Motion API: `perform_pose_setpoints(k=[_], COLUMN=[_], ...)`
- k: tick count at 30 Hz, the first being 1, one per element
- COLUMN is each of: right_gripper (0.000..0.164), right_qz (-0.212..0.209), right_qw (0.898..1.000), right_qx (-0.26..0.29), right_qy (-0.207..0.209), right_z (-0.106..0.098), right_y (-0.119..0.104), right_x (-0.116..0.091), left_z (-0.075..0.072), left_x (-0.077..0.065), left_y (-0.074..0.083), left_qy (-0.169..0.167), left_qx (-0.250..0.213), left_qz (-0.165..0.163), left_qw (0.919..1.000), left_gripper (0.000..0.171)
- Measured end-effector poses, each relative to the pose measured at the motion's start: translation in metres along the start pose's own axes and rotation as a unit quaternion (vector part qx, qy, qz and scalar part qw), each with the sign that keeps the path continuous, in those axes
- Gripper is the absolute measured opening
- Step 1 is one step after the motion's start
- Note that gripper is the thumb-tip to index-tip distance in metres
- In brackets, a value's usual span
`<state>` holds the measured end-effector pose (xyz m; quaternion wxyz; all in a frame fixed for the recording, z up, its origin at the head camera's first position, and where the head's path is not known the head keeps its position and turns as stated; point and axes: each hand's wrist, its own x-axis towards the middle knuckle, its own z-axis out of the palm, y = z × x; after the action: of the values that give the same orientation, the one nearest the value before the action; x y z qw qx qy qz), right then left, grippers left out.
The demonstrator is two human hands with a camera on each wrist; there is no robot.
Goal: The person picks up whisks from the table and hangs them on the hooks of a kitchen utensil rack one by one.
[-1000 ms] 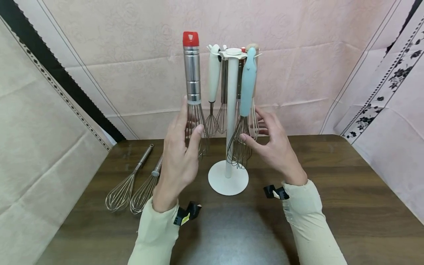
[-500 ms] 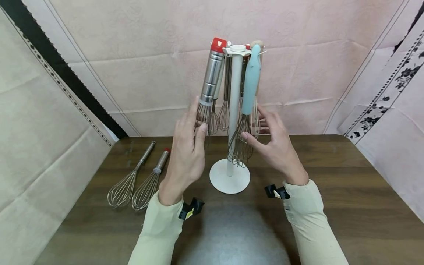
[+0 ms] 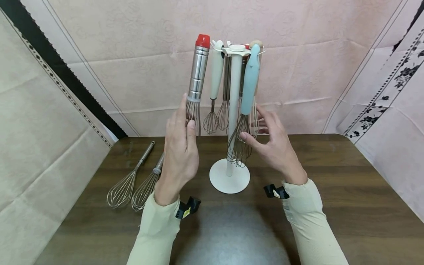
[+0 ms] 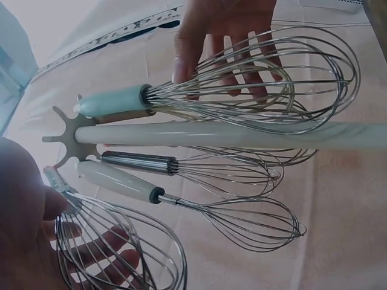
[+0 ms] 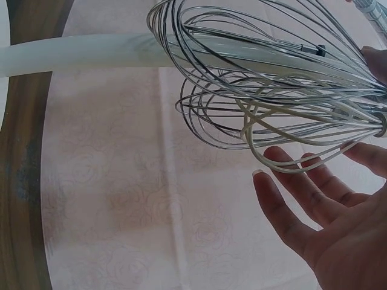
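Now red-capped whisk (image 3: 198,75) farther from white stand (image 3: 235,82) than before.

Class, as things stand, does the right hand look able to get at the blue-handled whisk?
Likely yes: the right hand is close beside the blue-handled whisk, and on its thumb side nothing visible stands between them.

Half a second ago the red-topped whisk (image 3: 197,73) was up by the white stand (image 3: 235,92). Now the left hand (image 3: 180,154) has moved it away, leaning less, and the pale-handled whisk (image 3: 216,75) shows again.
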<state>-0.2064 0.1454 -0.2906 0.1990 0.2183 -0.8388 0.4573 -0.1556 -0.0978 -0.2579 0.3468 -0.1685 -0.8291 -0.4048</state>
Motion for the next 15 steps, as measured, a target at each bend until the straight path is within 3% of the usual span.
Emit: perform_pose_setpoints(k=[8,15], right_gripper=[0.08,0.08], right_qz=[0.005,-0.001], right_qw=[1.0,1.0], right_qx=[0.006,0.008], right_qy=[-0.002,0.003], right_z=[0.0,-0.001], right_y=[0.001,-0.001], right_x=[-0.001,-0.001], left_z=[-0.004,-0.02], left_x=[-0.001,-0.001], left_y=[-0.002,-0.002], left_qy=[-0.019,-0.052], left_qx=[0.031,0.074], left_qz=[-0.008,-0.009], left_qw=[0.9993,0.9958], left_gripper=[0.052,0.052])
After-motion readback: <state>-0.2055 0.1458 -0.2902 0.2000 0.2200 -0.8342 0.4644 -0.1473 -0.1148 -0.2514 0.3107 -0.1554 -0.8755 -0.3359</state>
